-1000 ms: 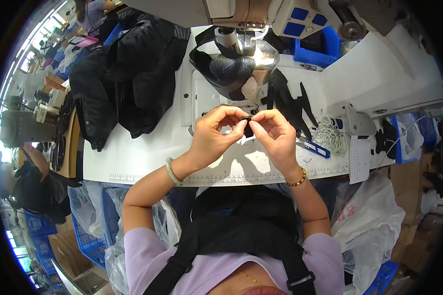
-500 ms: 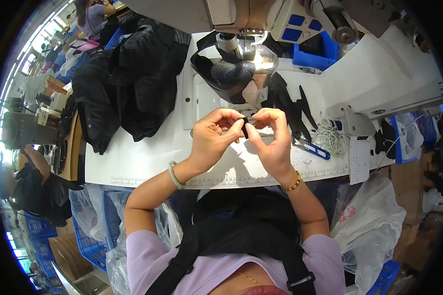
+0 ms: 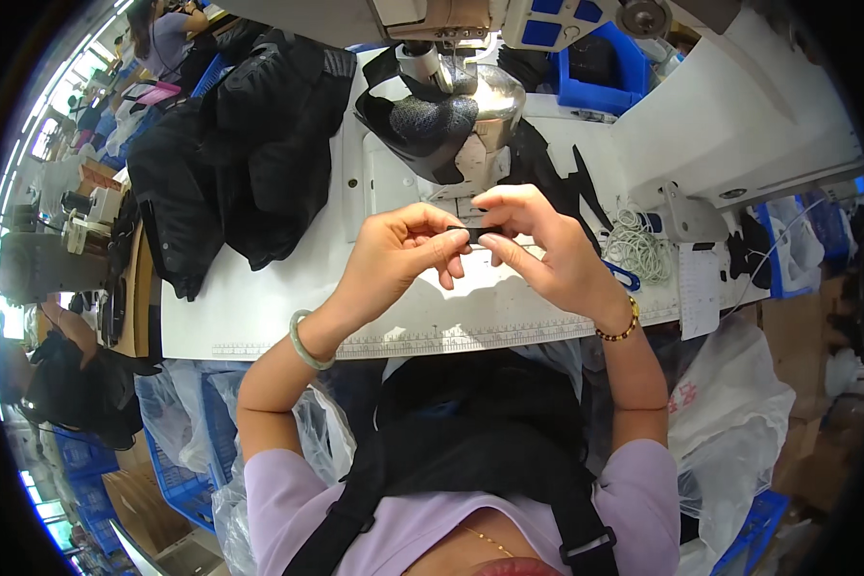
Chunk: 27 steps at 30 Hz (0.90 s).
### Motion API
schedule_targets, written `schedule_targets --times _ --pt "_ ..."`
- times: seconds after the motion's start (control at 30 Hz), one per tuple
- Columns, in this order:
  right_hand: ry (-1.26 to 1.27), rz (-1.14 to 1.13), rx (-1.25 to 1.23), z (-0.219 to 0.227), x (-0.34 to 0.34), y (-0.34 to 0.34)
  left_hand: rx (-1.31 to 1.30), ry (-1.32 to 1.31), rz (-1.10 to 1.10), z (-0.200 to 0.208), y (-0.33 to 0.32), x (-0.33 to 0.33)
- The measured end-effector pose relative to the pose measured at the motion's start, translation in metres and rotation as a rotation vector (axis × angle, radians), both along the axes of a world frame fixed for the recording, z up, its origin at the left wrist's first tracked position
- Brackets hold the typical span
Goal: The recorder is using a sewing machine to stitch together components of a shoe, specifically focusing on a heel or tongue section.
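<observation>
Both hands are raised over the near part of the white sewing table point(image 3: 259, 317). Between them is a small black strip point(image 3: 479, 233), too small to tell exactly what it is. My left hand point(image 3: 401, 252) pinches its left end with thumb and forefinger. At the other end, my right hand point(image 3: 552, 248) grips it between thumb and fingers. Just beyond, a glossy black curved piece point(image 3: 430, 130) hangs at the metal arm point(image 3: 501, 101) under the sewing machine head point(image 3: 451, 19).
A heap of black fabric bags point(image 3: 245, 154) covers the table's left. To the right lie black strips point(image 3: 547, 163), a blue-handled cutter point(image 3: 624, 276) and a tangle of pale cord point(image 3: 640, 245). A blue bin point(image 3: 600, 82) stands behind. Plastic-lined blue baskets point(image 3: 178, 480) flank me below.
The black strip has turned from upright to roughly level between my fingers. My right hand has shifted right and its upper fingers have lifted; my left hand has moved slightly left.
</observation>
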State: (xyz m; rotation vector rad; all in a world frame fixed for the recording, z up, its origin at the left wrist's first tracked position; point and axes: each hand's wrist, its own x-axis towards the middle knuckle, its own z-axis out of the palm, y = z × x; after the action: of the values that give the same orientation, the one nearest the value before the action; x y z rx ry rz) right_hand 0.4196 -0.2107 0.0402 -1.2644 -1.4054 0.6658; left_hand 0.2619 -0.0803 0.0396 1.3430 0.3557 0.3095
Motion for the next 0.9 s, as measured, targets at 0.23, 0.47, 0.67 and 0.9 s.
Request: schedule_targets --times 0.23,0.47,0.67,0.9 --pt "-0.473 -0.174 0.128 0.005 0.0 -0.005 -0.014 -0.049 0.05 0.007 -0.005 0.001" --pt "-0.426 -0.135 0.18 0.01 0.0 -0.003 -0.067 0.027 0.0 0.022 0.0 0.003" --pt "0.017 -0.349 -0.058 0.03 -0.014 0.0 0.123 -0.135 0.214 0.06 0.016 -0.008" --pt "0.961 -0.125 0.151 0.033 -0.043 0.052 0.195 -0.074 0.256 0.098 0.048 0.013"
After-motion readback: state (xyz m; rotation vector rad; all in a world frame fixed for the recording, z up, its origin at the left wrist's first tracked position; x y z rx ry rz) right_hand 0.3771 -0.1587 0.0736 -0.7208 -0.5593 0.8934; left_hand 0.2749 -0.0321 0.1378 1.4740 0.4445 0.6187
